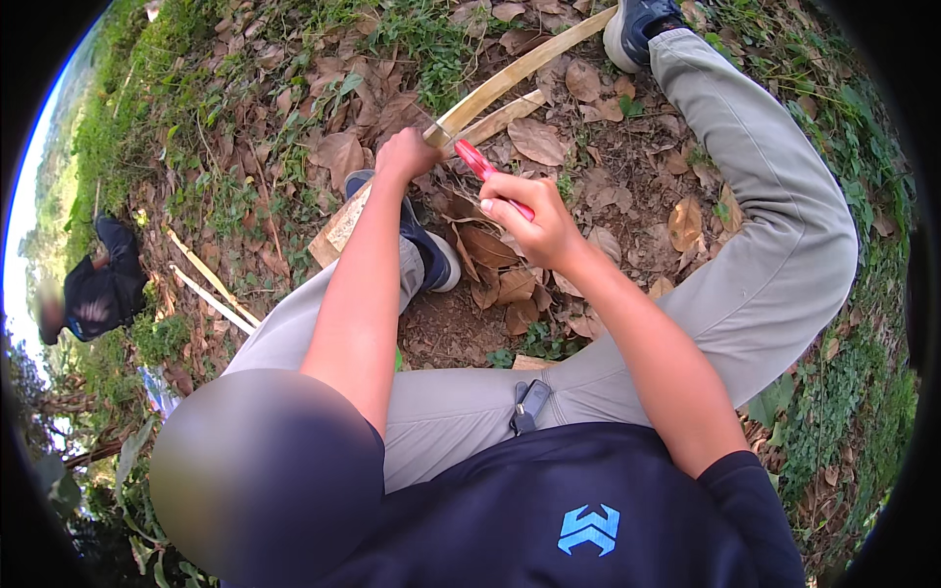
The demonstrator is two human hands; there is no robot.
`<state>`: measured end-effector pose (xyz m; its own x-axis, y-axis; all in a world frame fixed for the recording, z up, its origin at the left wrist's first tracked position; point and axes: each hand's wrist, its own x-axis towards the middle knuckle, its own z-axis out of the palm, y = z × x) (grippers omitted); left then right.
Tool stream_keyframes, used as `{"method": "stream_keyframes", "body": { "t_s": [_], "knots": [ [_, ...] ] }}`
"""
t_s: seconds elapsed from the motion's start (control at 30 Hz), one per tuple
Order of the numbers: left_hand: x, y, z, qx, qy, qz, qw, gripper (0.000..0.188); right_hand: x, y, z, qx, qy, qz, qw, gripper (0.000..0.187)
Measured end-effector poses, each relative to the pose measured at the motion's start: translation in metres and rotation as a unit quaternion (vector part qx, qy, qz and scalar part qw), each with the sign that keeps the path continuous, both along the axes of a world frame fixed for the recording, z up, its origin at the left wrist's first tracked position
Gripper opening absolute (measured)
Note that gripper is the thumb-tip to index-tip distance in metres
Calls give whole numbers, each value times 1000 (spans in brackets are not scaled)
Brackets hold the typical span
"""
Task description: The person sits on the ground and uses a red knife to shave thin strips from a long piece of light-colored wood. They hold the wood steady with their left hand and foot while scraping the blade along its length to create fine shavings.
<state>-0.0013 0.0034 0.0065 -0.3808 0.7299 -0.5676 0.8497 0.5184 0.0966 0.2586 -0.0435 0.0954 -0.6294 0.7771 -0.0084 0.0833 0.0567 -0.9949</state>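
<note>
A long pale wooden strip (524, 71) slants from my left hand up to my right shoe. My left hand (407, 155) is closed around its near end, beside my left shoe. In my right hand (527, 214) is a red-handled knife (472, 159), its thin blade lying across the strip just by the left hand's knuckles. A second, shorter wooden strip (508, 116) rests below the first one. Under my left forearm, a flat wooden piece (341, 230) shows, partly hidden by the arm and shoe.
Dry brown leaves (537, 142) and green plants cover the dirt ground. My left shoe (441, 257) and right shoe (632, 34) flank the work. Two thin pale strips (211, 299) lie at left. Farther left, another person (103, 284) in dark clothes is present.
</note>
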Motion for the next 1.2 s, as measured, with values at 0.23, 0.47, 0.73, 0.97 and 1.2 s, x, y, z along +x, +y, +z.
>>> {"method": "stream_keyframes", "body": {
  "t_s": [0.23, 0.47, 0.73, 0.97, 1.2],
  "knots": [
    [-7, -11, -6, -5, -5, 11, 1000, 59, 47, -32, 26, -29, -11, 15, 999, 9],
    [-2, -12, -1, -2, 8, 2, 1000, 60, 20, -26, 16, -31, -1, -4, 1000, 11],
    [-3, -5, -3, -5, -9, -14, 1000, 59, 5, -7, 0, 24, 40, -31, 998, 12],
    [-8, -17, -8, 28, 5, -12, 1000, 62, 49, -44, 37, -17, -14, 21, 1000, 11],
    [2, -9, 2, -6, -3, -11, 1000, 52, 1, -19, 0, -2, 19, -23, 1000, 13]
  ]
}}
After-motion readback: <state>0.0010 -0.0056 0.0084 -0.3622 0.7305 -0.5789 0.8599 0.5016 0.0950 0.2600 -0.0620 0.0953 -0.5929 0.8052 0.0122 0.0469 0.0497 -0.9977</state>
